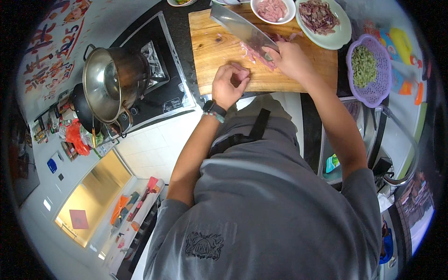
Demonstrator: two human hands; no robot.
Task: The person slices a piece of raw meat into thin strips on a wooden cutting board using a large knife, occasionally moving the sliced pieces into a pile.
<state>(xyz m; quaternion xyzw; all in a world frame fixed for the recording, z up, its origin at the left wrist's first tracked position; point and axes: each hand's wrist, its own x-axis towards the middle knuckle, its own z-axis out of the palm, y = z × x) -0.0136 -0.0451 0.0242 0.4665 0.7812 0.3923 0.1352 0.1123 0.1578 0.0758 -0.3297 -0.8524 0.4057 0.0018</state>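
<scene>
My right hand [292, 59] grips a broad-bladed kitchen cleaver [241, 29] by its handle, the blade slanting up and left over a wooden cutting board [217, 52]. Under and beside the blade lie cut strips of raw pink meat [257, 55]. At the board's near left, my left hand [225, 82] holds a small piece of raw meat [241, 72] between curled fingers and thumb. The cleaver is apart from that piece. Beyond the board's far edge are a white bowl of sliced pale meat [273, 10] and a pale plate [341, 38] bearing darker sliced meat [319, 17].
A purple plastic basket [385, 75] of diced green vegetable [364, 66] stands right, beside the sink [329, 176] and its curved faucet [409, 133]. A large metal pot [131, 73] sits on the gas stove [168, 66] at left. A dish [182, 2] is partly visible at the top.
</scene>
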